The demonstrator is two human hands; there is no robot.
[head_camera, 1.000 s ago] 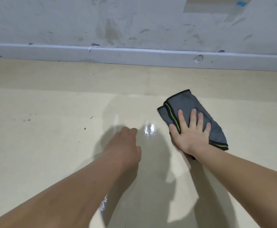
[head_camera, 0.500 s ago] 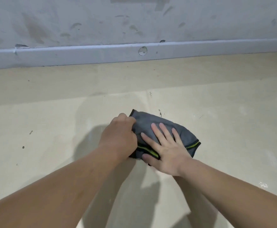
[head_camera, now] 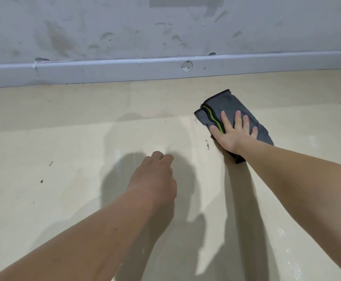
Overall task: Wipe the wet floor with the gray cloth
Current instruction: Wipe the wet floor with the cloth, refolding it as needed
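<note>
Right hand (head_camera: pixel 233 131), fingers spread flat, presses the folded gray cloth (head_camera: pixel 229 107), likely soft and light, onto the floor (head_camera: pixel 64 151); left hand (head_camera: pixel 155 175) hovers loosely curled, empty.

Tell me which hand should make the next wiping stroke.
Right. The right hand lies flat on the gray cloth, pressing it to the floor; the left hand is loosely curled, apart from the cloth, holding nothing.
</note>
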